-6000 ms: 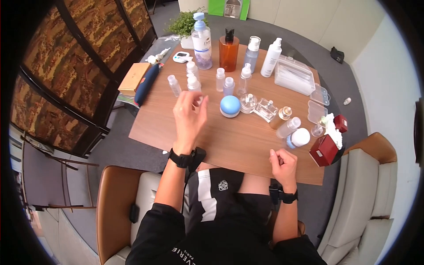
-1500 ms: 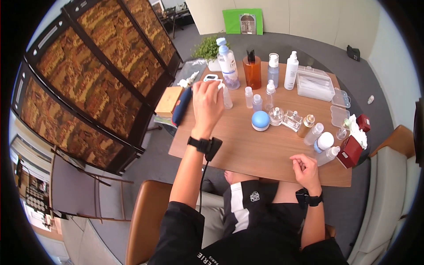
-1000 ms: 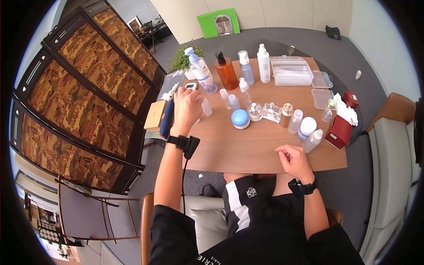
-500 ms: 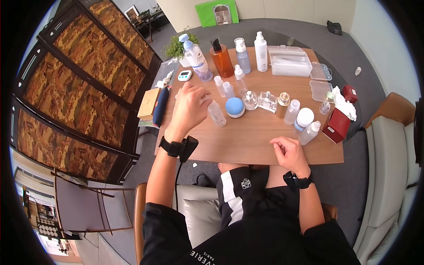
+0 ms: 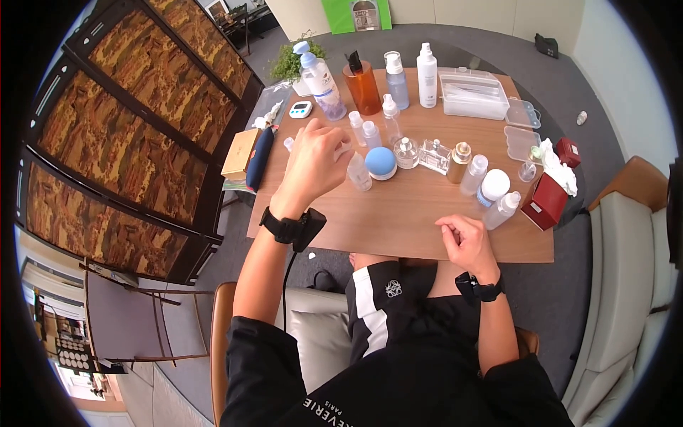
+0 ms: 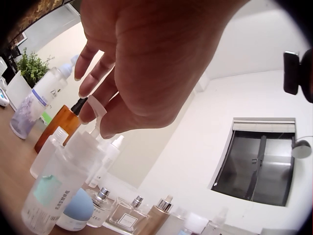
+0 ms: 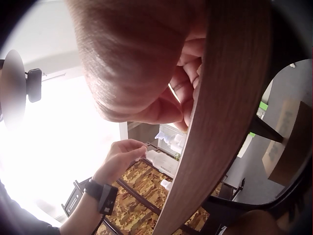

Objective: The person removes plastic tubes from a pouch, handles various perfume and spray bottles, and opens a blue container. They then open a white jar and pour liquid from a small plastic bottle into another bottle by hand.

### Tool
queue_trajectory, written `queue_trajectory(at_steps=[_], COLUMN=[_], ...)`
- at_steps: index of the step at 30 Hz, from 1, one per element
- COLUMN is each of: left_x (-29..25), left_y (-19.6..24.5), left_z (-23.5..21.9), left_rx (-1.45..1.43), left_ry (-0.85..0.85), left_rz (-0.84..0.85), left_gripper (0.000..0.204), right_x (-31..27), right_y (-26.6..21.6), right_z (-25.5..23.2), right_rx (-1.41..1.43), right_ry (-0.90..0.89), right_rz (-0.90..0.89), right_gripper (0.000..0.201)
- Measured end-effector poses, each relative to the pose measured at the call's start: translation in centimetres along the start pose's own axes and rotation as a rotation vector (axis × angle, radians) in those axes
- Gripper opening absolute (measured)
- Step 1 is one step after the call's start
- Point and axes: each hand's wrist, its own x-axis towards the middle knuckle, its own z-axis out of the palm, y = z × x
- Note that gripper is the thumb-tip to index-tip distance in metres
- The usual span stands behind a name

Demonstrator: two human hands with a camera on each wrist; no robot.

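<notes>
Lounge in home or office, hard to tell which: pale sofa (image 5: 629, 249), patterned folding screen (image 5: 135, 142), grey carpet (image 5: 569, 85), potted plant (image 5: 287, 67), window (image 6: 257, 161) in white wall (image 6: 195, 147).

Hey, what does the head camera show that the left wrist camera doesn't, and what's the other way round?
Only the head view shows the right hand at the table's near edge, the dark red box and the navy pouch.

Only the left wrist view shows the window with dark panes.

Both show the left hand pinching the top of a tilted translucent bottle, plus the blue-topped jar, amber bottle and green plant.
</notes>
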Motion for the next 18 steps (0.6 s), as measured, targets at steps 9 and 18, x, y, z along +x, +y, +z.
queue_trajectory(at_steps=[9,18], left_x=[0.1,0.9], left_y=[-0.5,-0.4], left_z=[0.2,-0.3], left_rx=[-0.002,-0.018], left_ry=[-0.001,-0.026], left_rz=[0.003,0.022], left_gripper=[0.016,0.012], right_x=[0.1,0.2], right_y=[-0.5,-0.6], right_z=[-0.2,-0.2], right_rx=[-0.026,-0.027], right_ry=[-0.02,-0.003], right_rz=[0.008,-0.034], right_gripper=[0.009,0.009])
